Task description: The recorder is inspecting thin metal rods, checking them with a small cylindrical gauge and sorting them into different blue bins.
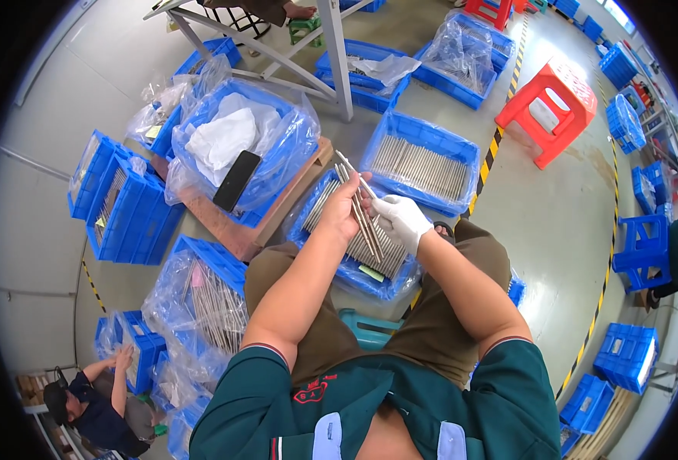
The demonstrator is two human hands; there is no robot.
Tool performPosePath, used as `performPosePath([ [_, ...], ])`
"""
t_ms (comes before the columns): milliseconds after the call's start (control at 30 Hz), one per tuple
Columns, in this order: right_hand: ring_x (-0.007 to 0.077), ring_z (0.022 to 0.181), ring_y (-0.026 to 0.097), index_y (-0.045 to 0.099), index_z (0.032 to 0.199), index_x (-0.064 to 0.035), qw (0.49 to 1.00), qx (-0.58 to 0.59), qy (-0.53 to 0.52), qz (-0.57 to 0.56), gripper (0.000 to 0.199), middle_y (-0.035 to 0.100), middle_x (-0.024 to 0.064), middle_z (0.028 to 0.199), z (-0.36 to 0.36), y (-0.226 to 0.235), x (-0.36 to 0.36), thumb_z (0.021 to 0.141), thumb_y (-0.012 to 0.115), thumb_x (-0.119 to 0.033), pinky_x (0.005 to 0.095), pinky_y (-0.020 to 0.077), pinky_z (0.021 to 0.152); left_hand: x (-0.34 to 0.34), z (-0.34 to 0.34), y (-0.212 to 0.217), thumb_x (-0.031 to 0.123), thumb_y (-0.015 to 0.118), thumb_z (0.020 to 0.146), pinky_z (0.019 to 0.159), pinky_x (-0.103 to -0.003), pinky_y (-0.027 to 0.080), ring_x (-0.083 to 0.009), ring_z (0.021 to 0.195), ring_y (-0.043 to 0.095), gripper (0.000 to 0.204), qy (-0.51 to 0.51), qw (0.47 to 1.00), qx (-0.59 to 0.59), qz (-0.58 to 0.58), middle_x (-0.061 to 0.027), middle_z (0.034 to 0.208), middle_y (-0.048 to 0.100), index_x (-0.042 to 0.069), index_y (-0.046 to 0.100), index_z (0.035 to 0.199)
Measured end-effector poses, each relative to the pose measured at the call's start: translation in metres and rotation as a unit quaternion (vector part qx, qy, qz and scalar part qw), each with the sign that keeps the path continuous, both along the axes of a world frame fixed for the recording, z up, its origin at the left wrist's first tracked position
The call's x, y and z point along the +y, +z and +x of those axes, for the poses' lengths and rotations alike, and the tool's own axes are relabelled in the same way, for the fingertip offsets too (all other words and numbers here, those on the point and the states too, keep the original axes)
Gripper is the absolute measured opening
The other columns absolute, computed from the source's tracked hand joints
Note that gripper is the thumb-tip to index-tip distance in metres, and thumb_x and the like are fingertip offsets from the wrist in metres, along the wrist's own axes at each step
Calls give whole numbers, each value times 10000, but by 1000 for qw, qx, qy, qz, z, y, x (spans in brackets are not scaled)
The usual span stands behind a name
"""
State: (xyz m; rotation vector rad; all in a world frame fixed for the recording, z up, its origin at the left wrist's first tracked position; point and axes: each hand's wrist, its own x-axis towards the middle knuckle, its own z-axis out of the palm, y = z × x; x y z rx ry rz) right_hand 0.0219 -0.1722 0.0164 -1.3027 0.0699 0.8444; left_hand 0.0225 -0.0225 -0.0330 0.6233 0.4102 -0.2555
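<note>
Metal rods (pixel 367 228), slim, straight and silvery-grey with a dull sheen, lie as a slanting bundle at the centre of the frame, above an open blue bin (pixel 358 277). This bin is rigid plastic with clear, wrinkled film at its edges; similar rods (pixel 387 264) lie side by side in it, with a pale yellow-green slip (pixel 371 274) near its lower edge.

Left hand (pixel 343 210): bare, fingers curled closed around the bundle, thumb along its upper part. Right hand (pixel 400 219): in a white, soft-looking fabric glove, mostly closed, thumb and fingertips pinching a single rod (pixel 356 175) that points to the upper left; the far fingers are hidden.

Just above and right of centre, a second blue bin (pixel 442 138) holds a close, even row of rods. Left of centre, a smooth black phone (pixel 237 181) rests by crumpled white sheeting (pixel 222 139) on a film-lined bin (pixel 274 98).
</note>
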Motion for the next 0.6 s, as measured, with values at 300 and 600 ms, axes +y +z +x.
performPosePath([
  [300, 108, 543, 499, 585, 783, -26, 986, -137, -88, -36, 269, 534, 12, 651, 5, -11, 8, 881, 555, -274, 224, 391, 495, -14, -13, 29, 347, 582, 883, 515, -248, 447, -85, 532, 489, 268, -71, 992, -41, 101, 9, 706, 566, 94, 614, 965],
  [600, 145, 502, 553, 580, 816, -32, 982, -113, 62, -135, 402, 563, 58, 600, 25, 17, -2, 919, 459, -401, 289, 430, 459, -3, -10, 26, 296, 526, 923, 479, -240, 416, -87, 556, 475, 234, -67, 991, -57, 101, 21, 676, 522, 78, 594, 876],
])
